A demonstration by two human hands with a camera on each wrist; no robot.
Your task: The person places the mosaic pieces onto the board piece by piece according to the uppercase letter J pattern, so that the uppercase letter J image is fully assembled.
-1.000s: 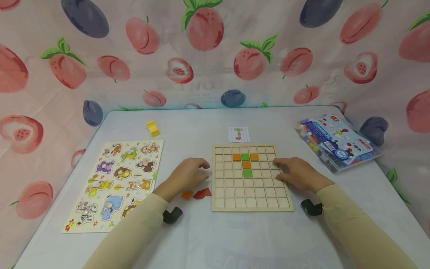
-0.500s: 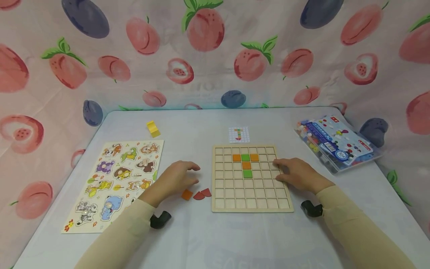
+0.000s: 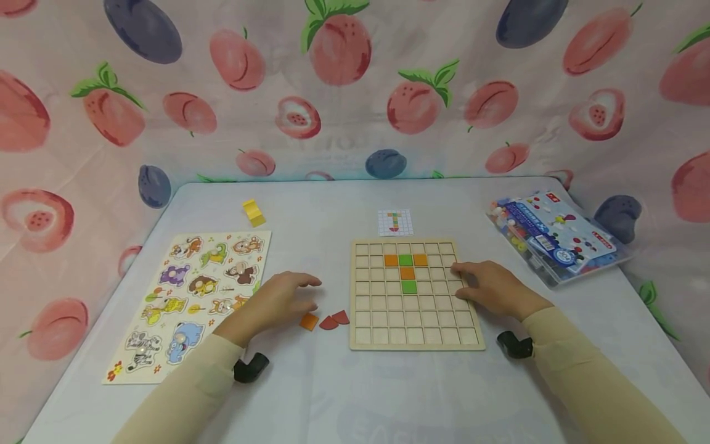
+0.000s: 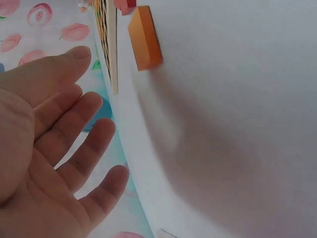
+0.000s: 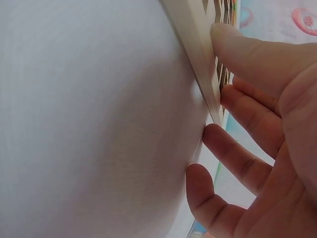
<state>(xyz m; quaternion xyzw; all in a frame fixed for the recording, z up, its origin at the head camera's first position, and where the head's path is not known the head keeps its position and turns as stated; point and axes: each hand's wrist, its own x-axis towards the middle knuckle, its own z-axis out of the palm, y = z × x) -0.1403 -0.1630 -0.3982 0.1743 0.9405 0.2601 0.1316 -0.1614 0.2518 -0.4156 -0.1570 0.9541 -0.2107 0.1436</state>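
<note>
Got left hand (image 3: 277,303) loosely spread, holding nothing, near orange tile (image 3: 309,321) and red pieces (image 3: 328,323), right hand (image 3: 495,288) relaxed against board's (image 3: 415,319) edge, animal puzzle (image 3: 191,265) partly blocked past left knuckles, white tabletop (image 3: 333,394) below, fruity curtain (image 3: 255,117) beyond.

A grid board (image 3: 415,303) is lying between the left hand (image 3: 272,304) and right hand (image 3: 495,287), an animal puzzle (image 3: 183,293) left of both.

No legible text, lettering (image 3: 530,223) on the plastic box (image 3: 560,237) too small
</note>
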